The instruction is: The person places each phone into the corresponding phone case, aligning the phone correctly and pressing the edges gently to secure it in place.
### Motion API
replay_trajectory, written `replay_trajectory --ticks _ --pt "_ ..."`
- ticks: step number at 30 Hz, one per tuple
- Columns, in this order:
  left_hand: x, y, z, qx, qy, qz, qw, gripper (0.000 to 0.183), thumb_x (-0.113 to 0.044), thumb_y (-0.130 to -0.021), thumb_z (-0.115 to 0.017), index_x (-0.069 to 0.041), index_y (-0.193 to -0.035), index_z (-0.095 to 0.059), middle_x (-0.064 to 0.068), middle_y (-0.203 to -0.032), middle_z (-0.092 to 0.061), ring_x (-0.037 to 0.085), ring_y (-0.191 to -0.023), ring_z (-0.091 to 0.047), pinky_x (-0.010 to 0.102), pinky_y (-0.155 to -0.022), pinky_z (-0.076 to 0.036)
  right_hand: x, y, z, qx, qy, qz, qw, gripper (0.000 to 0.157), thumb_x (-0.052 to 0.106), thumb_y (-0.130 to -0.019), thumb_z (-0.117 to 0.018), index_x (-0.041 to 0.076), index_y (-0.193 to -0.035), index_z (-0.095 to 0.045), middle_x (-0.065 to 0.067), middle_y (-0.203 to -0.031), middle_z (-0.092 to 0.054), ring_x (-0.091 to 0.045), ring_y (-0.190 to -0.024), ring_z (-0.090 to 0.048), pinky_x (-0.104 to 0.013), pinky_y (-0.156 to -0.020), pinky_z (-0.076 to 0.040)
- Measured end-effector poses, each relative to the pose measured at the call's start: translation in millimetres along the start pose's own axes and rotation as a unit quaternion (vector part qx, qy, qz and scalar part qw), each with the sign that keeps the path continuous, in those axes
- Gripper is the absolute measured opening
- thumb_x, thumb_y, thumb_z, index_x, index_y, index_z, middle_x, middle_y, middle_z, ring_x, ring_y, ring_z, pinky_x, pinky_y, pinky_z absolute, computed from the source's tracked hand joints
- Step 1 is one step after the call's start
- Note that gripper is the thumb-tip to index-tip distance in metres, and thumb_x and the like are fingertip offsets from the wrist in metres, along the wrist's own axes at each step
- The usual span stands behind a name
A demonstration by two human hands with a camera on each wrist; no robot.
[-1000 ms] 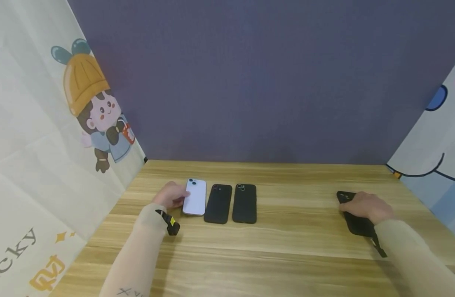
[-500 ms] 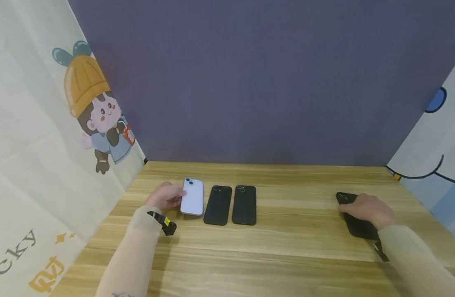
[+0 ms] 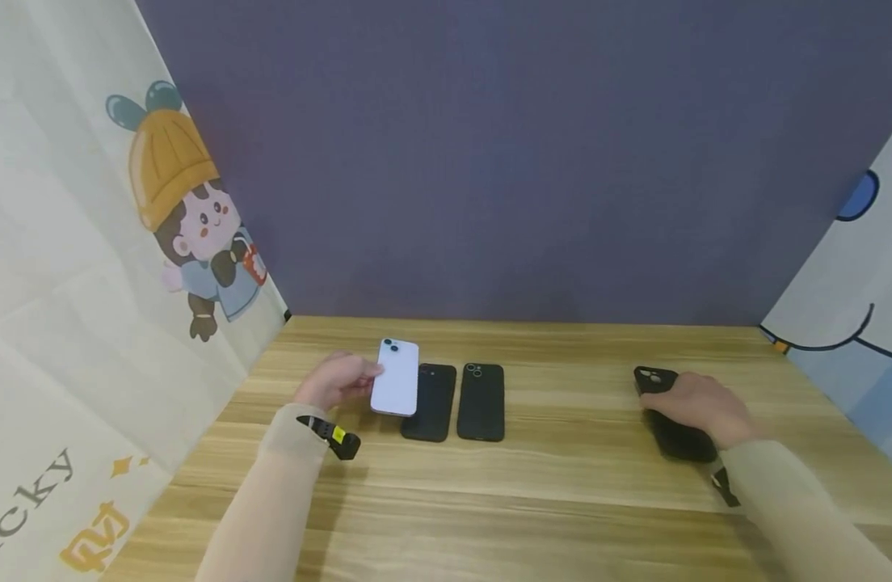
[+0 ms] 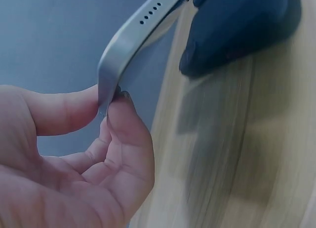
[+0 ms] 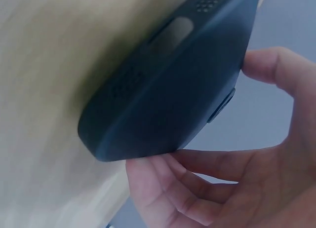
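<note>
My left hand [image 3: 338,378] pinches the left edge of a pale lavender smartphone [image 3: 397,378] between thumb and fingers. The phone is raised off the table, its camera side facing me, and covers part of a black phone-shaped piece [image 3: 433,412] below it. In the left wrist view, the phone's metal edge [image 4: 121,50] with speaker holes shows. My right hand [image 3: 704,404] grips a black phone case [image 3: 679,436] by its two long sides, at the right. Its bottom edge [image 5: 143,85], with a port cutout and small holes, is tilted off the table in the right wrist view.
Another black phone-shaped piece [image 3: 481,402] lies flat in the middle of the wooden table [image 3: 562,501]. A dark panel [image 3: 519,178] stands along the table's back edge. Printed cloths hang on the left [image 3: 61,267] and right sides.
My left hand has lifted the lavender phone and carried it rightward, partly over the nearest black piece. My right hand has raised the black phone case slightly and moved it left.
</note>
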State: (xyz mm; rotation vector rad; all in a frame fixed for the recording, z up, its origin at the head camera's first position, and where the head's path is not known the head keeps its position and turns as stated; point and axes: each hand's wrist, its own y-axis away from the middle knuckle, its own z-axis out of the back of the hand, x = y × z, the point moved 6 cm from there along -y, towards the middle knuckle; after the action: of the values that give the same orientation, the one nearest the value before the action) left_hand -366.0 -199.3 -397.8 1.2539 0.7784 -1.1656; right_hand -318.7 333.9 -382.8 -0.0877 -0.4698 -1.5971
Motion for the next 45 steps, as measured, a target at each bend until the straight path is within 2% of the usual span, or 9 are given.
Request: replay_trajectory --ticks 6,11,13,20,26,32,35,40,45 --pt "-3.6 -0.2 -16.9 0.011 0.011 -0.011 0.9998 0.015 -0.002 -0.094 -0.064 0.009 -0.105 -0.065 0.005 -0.081 -0.062 0.016 -0.073 -0.059 0.036 -0.083 -0.054 19.1 1.7 0.2 -0.006 -0.003 0.0 1.0 0.062 0.058 -0.088 -0.061 -0.004 -0.098 -0.066 -0.021 -0.097 -0.065 -0.028 -0.076 -0.059 -0.04 -0.061 -0.047" --pt "-3.3 -1.3 -29.0 0.008 0.025 -0.017 0.9995 0.014 -0.001 -0.093 -0.064 0.008 -0.102 -0.067 0.005 -0.078 -0.064 0.015 -0.07 -0.059 0.033 -0.077 -0.055 35.3 1.3 -1.7 -0.007 0.003 0.009 1.0 0.084 0.061 -0.089 -0.06 -0.016 -0.124 -0.058 -0.039 -0.123 -0.058 -0.047 -0.096 -0.063 -0.051 -0.071 -0.053" --pt "-3.0 -1.6 -33.6 0.007 0.031 -0.02 0.9993 0.016 -0.001 -0.092 -0.065 0.009 -0.104 -0.068 0.006 -0.079 -0.066 0.016 -0.07 -0.06 0.031 -0.074 -0.055 41.7 1.6 -3.1 -0.008 -0.004 0.013 1.0 0.088 0.062 -0.089 -0.06 -0.018 -0.127 -0.055 -0.04 -0.127 -0.055 -0.05 -0.1 -0.062 -0.053 -0.074 -0.053" --pt "-4.1 -2.6 -51.6 0.01 0.068 -0.036 0.997 0.019 0.0 -0.092 -0.065 0.011 -0.108 -0.066 0.01 -0.089 -0.069 0.019 -0.076 -0.065 0.03 -0.075 -0.057 60.5 5.1 -10.3 -0.017 -0.033 0.028 0.999 0.076 0.059 -0.09 -0.062 -0.013 -0.115 -0.062 -0.028 -0.108 -0.065 -0.033 -0.084 -0.063 -0.048 -0.069 -0.052" --pt "-2.1 -5.6 -66.1 0.008 0.096 -0.036 0.9947 0.02 0.003 -0.092 -0.065 0.014 -0.109 -0.066 0.01 -0.086 -0.068 0.017 -0.072 -0.064 0.028 -0.071 -0.057 74.2 8.6 -15.9 -0.025 -0.043 0.039 0.998 0.084 0.058 -0.091 -0.062 -0.018 -0.124 -0.055 -0.035 -0.12 -0.06 -0.042 -0.096 -0.064 -0.053 -0.078 -0.053" --pt "-2.1 -5.5 -79.0 0.008 0.114 -0.036 0.9928 0.023 0.003 -0.091 -0.065 0.014 -0.111 -0.065 0.012 -0.091 -0.069 0.019 -0.077 -0.066 0.032 -0.076 -0.058 90.4 10.0 -16.7 -0.027 -0.051 0.043 0.997 0.091 0.059 -0.091 -0.06 -0.02 -0.133 -0.048 -0.041 -0.133 -0.052 -0.053 -0.112 -0.057 -0.058 -0.086 -0.052" --pt "-2.7 -5.0 -85.6 0.018 0.123 -0.04 0.9914 0.025 0.003 -0.092 -0.064 0.015 -0.113 -0.064 0.012 -0.091 -0.069 0.02 -0.079 -0.066 0.032 -0.077 -0.058 97.0 10.1 -16.3 -0.029 -0.053 0.046 0.997 0.092 0.06 -0.091 -0.059 -0.02 -0.135 -0.047 -0.041 -0.134 -0.051 -0.053 -0.114 -0.056 -0.059 -0.087 -0.051" --pt "-5.1 -4.3 -94.8 0.027 0.136 -0.045 0.9893 0.026 0.002 -0.091 -0.064 0.015 -0.114 -0.064 0.011 -0.091 -0.068 0.019 -0.079 -0.066 0.031 -0.075 -0.057 107.3 10.7 -15.2 -0.035 -0.074 0.045 0.996 0.083 0.061 -0.09 -0.061 -0.014 -0.124 -0.057 -0.03 -0.115 -0.064 -0.038 -0.094 -0.064 -0.051 -0.078 -0.053" --pt "-8.0 -3.1 -104.0 0.041 0.145 -0.055 0.9871 0.027 0.002 -0.091 -0.064 0.016 -0.114 -0.063 0.011 -0.091 -0.069 0.019 -0.08 -0.066 0.031 -0.076 -0.057 120.4 12.3 -15.8 -0.044 -0.092 0.048 0.994 0.074 0.062 -0.087 -0.063 -0.007 -0.112 -0.062 -0.019 -0.101 -0.066 -0.028 -0.082 -0.061 -0.044 -0.071 -0.051"
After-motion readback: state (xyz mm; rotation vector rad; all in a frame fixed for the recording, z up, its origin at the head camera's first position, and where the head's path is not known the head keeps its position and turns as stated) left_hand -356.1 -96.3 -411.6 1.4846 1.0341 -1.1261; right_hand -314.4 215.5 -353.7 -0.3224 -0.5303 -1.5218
